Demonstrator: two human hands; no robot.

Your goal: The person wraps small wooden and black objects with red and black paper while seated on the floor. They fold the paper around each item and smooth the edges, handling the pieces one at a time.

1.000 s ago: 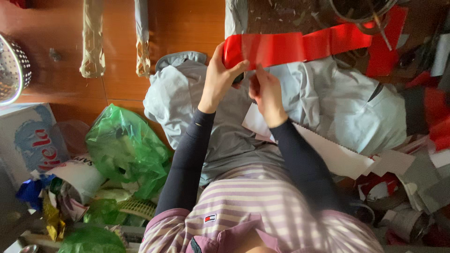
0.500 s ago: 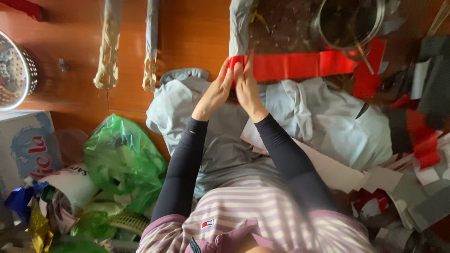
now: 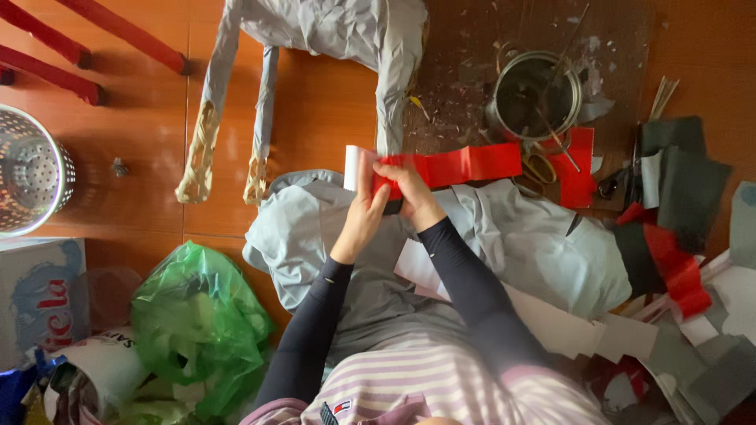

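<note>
I hold a long red paper strip stretched out to the right over my lap. My left hand pinches its left end, where a pale white underside is folded up. My right hand grips the same end just beside it, fingers on the red surface. Both hands touch each other above grey cloth that covers my legs. My sleeves are black, my top is striped.
A metal pot with sticks and scissors lie beyond the strip. Dark and red paper scraps pile at right. A green plastic bag sits at left, a perforated metal bin further left, a grey-wrapped frame ahead.
My hands have come together at the strip's left end and folded it over, so the white underside now shows. The view has shifted down and right.
</note>
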